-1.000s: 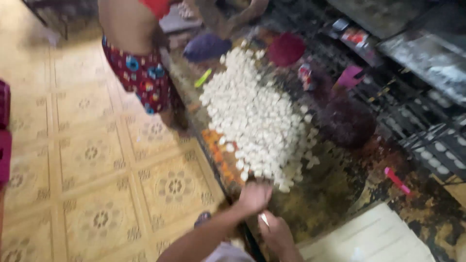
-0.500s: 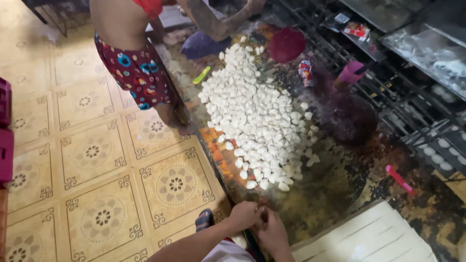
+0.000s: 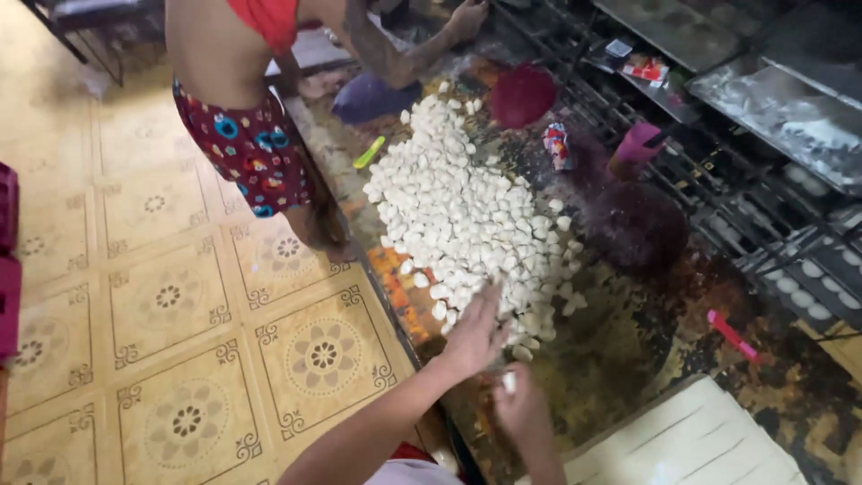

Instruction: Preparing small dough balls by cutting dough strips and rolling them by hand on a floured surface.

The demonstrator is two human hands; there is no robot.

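I note my left hand [image 3: 474, 334] flat and open at the near edge of the white dough-piece heap [image 3: 471, 211] on the dark bench [image 3: 628, 359]. Right hand [image 3: 521, 406], just beneath, pinches one piece; gentle pressure advised.

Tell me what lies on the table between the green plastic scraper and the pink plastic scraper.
In the head view, the heap of small white dough pieces fills the stretch between the green plastic scraper and the pink plastic scraper, then bare dark tabletop.

Left hand [image 3: 473, 334] open over dough pieces [image 3: 467, 216]; right hand [image 3: 519, 404] pinches one dough piece [image 3: 509, 382].
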